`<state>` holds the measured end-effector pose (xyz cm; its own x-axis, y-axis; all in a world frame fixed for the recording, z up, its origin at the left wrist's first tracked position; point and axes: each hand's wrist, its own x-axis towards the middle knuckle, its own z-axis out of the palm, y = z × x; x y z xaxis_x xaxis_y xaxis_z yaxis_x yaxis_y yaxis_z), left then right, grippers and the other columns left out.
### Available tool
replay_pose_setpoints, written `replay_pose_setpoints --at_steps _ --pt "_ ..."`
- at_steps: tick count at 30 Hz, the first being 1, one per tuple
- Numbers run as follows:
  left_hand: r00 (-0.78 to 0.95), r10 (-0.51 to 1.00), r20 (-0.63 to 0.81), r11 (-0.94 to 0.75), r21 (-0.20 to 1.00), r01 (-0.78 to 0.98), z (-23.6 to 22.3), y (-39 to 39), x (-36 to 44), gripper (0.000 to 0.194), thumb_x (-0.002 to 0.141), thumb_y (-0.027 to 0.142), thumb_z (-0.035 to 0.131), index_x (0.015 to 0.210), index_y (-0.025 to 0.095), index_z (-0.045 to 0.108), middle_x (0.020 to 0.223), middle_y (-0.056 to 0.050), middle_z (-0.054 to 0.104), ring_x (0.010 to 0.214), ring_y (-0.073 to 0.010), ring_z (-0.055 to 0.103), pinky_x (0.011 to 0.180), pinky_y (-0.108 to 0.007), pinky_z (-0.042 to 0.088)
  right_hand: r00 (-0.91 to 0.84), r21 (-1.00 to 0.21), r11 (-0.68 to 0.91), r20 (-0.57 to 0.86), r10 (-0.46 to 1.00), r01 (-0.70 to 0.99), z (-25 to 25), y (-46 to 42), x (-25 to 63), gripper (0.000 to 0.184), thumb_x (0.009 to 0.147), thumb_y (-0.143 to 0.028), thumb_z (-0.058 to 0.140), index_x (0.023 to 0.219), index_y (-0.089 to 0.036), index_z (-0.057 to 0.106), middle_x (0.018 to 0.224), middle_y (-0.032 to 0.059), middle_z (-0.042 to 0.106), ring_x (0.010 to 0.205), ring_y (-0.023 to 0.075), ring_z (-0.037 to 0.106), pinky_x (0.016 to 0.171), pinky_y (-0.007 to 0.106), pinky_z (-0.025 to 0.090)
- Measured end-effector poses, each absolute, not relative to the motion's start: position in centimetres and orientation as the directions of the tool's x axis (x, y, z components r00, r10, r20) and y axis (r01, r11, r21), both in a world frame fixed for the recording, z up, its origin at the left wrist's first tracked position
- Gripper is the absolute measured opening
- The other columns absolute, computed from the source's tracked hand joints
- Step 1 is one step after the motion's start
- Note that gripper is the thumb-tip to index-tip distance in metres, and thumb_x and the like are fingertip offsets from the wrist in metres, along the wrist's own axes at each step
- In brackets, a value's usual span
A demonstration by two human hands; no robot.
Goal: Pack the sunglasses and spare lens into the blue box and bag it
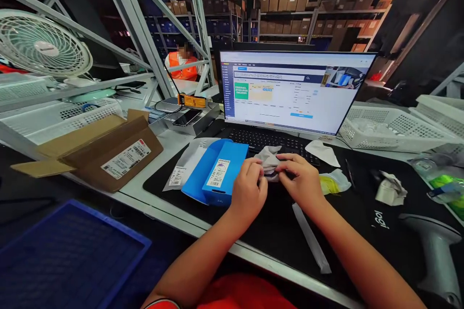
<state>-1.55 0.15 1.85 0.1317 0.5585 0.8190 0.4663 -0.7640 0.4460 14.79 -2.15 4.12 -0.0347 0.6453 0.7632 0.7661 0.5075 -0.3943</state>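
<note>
My left hand [249,188] and my right hand [301,179] meet over the black desk mat [279,231], both pinching a crumpled grey cloth-like piece [268,159] between their fingertips. A blue box [217,172] with a white barcode label lies just left of my left hand, on top of a grey plastic bag [184,161]. A yellow item in a clear bag [331,183] rests right of my right hand. The black keyboard [268,140] sits right behind the hands.
A monitor [293,89] stands behind the keyboard. An open cardboard box [105,147] lies at left, a blue bin [68,256] below it. White baskets [384,128] sit at right, a barcode scanner [435,251] near right. A person in orange sits far back.
</note>
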Motion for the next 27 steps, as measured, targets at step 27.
replay_pose_setpoints --at_steps 27 --pt "0.079 0.458 0.886 -0.816 0.383 0.432 1.4 0.5 -1.4 0.019 0.088 0.000 0.053 0.086 0.017 0.062 0.104 -0.007 0.064 0.098 -0.0167 0.064 0.086 -0.031 0.058 -0.038 -0.108 0.117 0.554 0.832 0.987 4.3 -4.6 13.1 0.022 0.092 -0.014 0.051 0.089 -0.019 0.073 0.141 0.0160 0.059 0.110 0.0307 0.069 0.067 0.037 0.061"
